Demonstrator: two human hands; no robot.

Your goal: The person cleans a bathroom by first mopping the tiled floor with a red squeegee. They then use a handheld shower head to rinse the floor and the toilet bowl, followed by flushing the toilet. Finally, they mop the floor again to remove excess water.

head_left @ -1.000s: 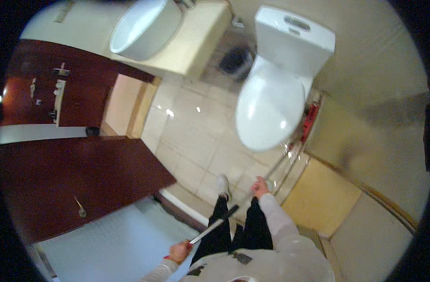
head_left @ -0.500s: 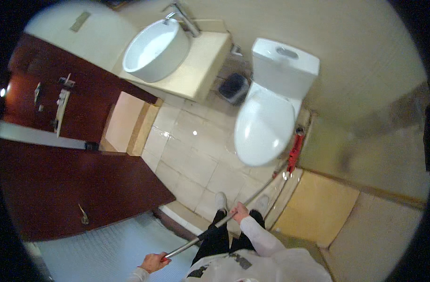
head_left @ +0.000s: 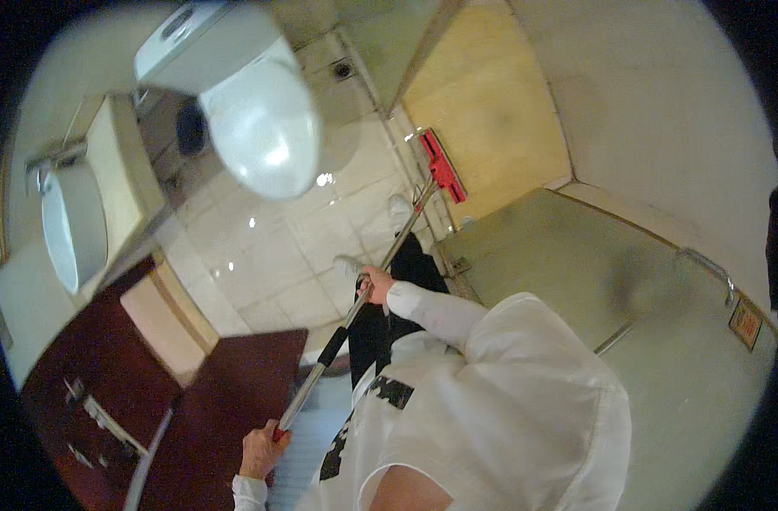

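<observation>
A flat mop (head_left: 308, 385) with a metal pole slants across my body from lower left to upper right. My left hand (head_left: 261, 450) is closed round the red-tipped upper end of the pole. Further down, below the black grip sleeve, my right hand (head_left: 375, 284) wraps the bare metal. The red mop head (head_left: 443, 165) is over the edge of the yellowish shower floor (head_left: 491, 111), beyond my white shoes. Whether its pad presses on the surface I cannot tell.
A white toilet (head_left: 266, 128) stands ahead, with a dark bin (head_left: 191, 128) at its left. The round basin (head_left: 74, 226) sits on a cream counter (head_left: 121, 170). A dark red door (head_left: 244, 375) is at lower left, glass panels (head_left: 559, 255) at right, a floor drain (head_left: 343, 69) beyond.
My view and body have turned right. The mop head has left the strip beside the toilet and is now at the shower floor's edge. Both hands keep hold of the pole.
</observation>
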